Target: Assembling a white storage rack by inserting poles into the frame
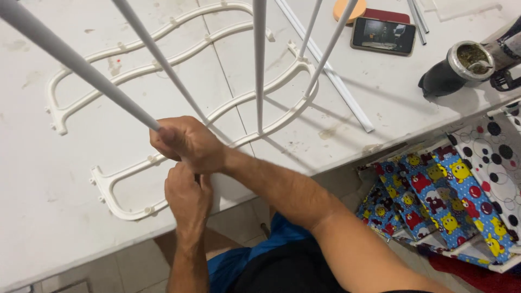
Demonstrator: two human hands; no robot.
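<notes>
A white wavy plastic frame [125,179] lies flat on the white table [49,217], and several thin white rods [259,65] stand up from it toward the camera. My right hand [187,142] is closed around the base of one rod [81,68] where it meets the frame near the table's front edge. Just below it, my left hand [187,196] grips the frame at the same spot. A second wavy frame piece [135,46] lies farther back on the table.
A phone [383,35] with a lit screen, an orange disc [347,8] and loose white strips [336,87] lie at the back right. A dark cup [458,68] with a metal rim stands at the right edge. Patterned fabric panels [439,195] lean beside the table, lower right.
</notes>
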